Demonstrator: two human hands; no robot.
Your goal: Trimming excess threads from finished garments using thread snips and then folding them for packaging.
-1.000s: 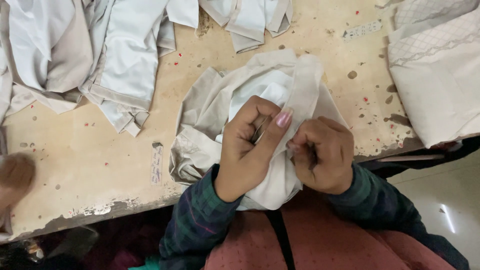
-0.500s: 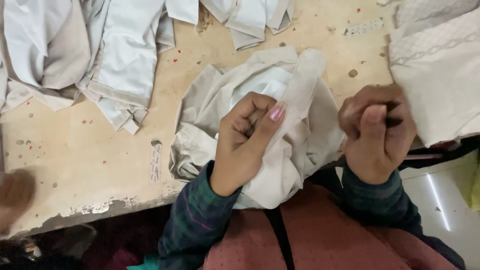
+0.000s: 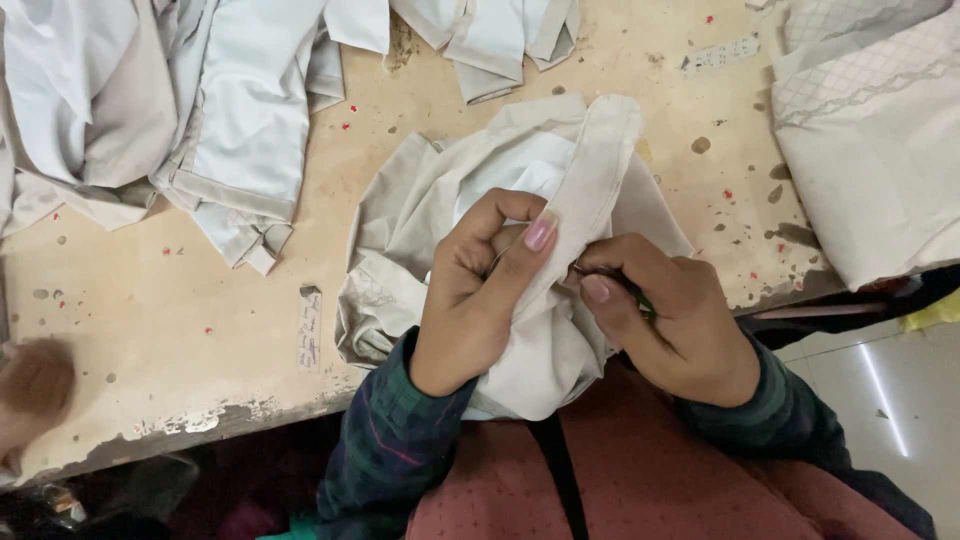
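Right hand (image 3: 672, 318) is back at the cloth: half a second ago it was raised clear at about 3 o'clock of the garment, fist closed; now it sits low again, just beside the left hand, fingertips meeting the fabric strip. Same pose as one second ago, so this reads as one pull-away and return, likely a stitch or thread drawn through, though no thread is visible.

Going left to right:

- A blurred hand (image 3: 30, 395) of another person sits at the table edge, around 8 o'clock, well apart from the work.
- Pale folded garments (image 3: 215, 110) lie at 10 to 11 o'clock on the worn tan table (image 3: 200, 330), unmoved. A small paper label (image 3: 310, 325) lies on the table beside the worked piece.
- Left hand (image 3: 480, 290) is clamped on the cream garment (image 3: 420, 220), thumb pressing a long band (image 3: 600, 170) of it upright; this grip has not changed across the frames.
- Right hand is closed in a pinch at the band's edge, with a dark slim thing partly showing between the fingers; too hidden to say what kind of tool.
- A quilted cream fabric piece (image 3: 870, 130) lies at 2 o'clock, untouched.

Worked garment lies bunched at table centre, its lower part hanging over the near edge toward the lap. Hands are together, touching through the cloth.
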